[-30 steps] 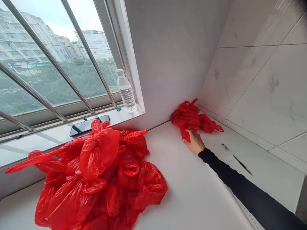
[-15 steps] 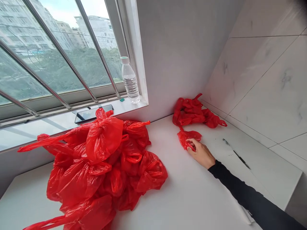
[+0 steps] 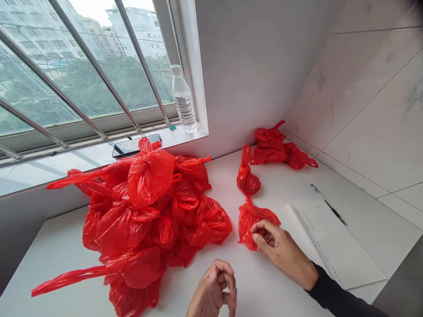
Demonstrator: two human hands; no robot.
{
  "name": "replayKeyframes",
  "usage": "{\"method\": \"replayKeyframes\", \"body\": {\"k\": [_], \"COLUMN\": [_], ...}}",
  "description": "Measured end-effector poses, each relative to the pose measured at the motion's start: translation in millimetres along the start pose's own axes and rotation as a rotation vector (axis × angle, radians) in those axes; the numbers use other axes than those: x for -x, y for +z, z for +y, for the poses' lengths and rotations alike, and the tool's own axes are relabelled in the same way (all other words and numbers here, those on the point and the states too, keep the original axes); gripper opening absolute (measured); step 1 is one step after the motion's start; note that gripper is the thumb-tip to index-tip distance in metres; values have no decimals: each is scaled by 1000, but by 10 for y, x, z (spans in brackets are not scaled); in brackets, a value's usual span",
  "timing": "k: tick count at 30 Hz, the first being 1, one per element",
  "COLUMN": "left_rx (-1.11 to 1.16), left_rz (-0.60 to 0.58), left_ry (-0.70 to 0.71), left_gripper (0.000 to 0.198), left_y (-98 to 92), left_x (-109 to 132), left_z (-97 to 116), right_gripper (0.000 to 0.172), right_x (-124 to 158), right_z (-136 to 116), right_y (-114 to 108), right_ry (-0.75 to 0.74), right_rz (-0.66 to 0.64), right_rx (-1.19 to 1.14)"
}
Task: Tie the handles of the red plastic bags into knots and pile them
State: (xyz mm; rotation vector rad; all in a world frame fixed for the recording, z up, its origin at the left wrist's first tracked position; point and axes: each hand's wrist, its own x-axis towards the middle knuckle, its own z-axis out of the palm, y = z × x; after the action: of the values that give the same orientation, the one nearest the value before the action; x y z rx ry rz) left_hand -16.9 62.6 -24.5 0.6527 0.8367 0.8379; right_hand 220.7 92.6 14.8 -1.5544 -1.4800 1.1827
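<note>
A tied red plastic bag (image 3: 246,220) lies on the white table. My right hand (image 3: 286,253) is at its near right side, thumb and forefinger closed on the thin plastic. Just beyond it sits another knotted red plastic bag (image 3: 247,179), its loop pointing away from me. My left hand (image 3: 216,288) has come in at the bottom edge. Its fingers are loosely bent and apart, nothing in them, left of the bag and not touching it. A large heap of tied red plastic bags (image 3: 148,220) covers the left part of the table.
Several more red bags (image 3: 271,147) lie in the far corner by the tiled wall. On the right are an open notebook (image 3: 343,246) and a black pen (image 3: 335,212). A water bottle (image 3: 184,103) and a phone (image 3: 132,146) rest on the windowsill.
My right hand has come nearer to me with the red bag, away from the corner pile. A second bag now stands apart behind it. My left hand has entered the view; the notebook is uncovered.
</note>
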Motion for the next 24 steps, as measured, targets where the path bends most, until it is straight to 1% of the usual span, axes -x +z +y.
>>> {"method": "replayKeyframes", "body": {"k": [2, 3, 4, 5, 6, 7, 8, 10, 12, 14, 16, 18, 21, 23, 24], "left_rx": [-99, -156, -207, -253, -292, -325, -356, -419, -475, -517, -546, -567, -589, -601, -605], "left_rz": [127, 197, 262, 315, 356, 387, 411, 441, 454, 449, 441, 440, 450, 451, 447], "left_ry": [76, 104, 130, 147, 160, 172, 186, 212, 237, 261, 276, 279, 257, 232, 221], "left_gripper": [53, 52, 51, 49, 48, 48, 48, 48, 41, 30, 28, 31, 31, 29, 28], "left_y": [147, 206, 252, 283, 301, 310, 312, 312, 316, 326, 341, 358, 392, 427, 448], "left_x": [-128, -171, -199, -213, -216, -214, -209, -202, -207, -216, -212, -185, -110, -70, -61], "left_z": [-112, -172, -229, -281, -325, -360, -388, -423, -445, -464, -484, -503, -510, -482, -455], "right_gripper": [21, 23, 26, 28, 29, 30, 31, 32, 35, 38, 41, 48, 64, 67, 64], "right_x": [109, 121, 102, 52, -26, -123, -233, -458, -653, -802, -914, -998, -1057, -1024, -983], "right_z": [-91, -122, -137, -136, -120, -89, -49, 46, 137, 211, 266, 310, 364, 386, 390], "right_y": [85, 102, 102, 87, 63, 34, 5, -41, -70, -106, -172, -272, -428, -480, -481], "right_ry": [18, 22, 15, 0, -20, -45, -57, -58, -46, -33, -22, -8, 19, 17, 5], "right_rz": [-173, -224, -230, -195, -135, -66, -28, -3, 7, 25, 50, 87, 155, 166, 152], "right_rx": [-84, -99, -73, -18, 53, 136, 193, 256, 297, 331, 350, 360, 374, 376, 372]}}
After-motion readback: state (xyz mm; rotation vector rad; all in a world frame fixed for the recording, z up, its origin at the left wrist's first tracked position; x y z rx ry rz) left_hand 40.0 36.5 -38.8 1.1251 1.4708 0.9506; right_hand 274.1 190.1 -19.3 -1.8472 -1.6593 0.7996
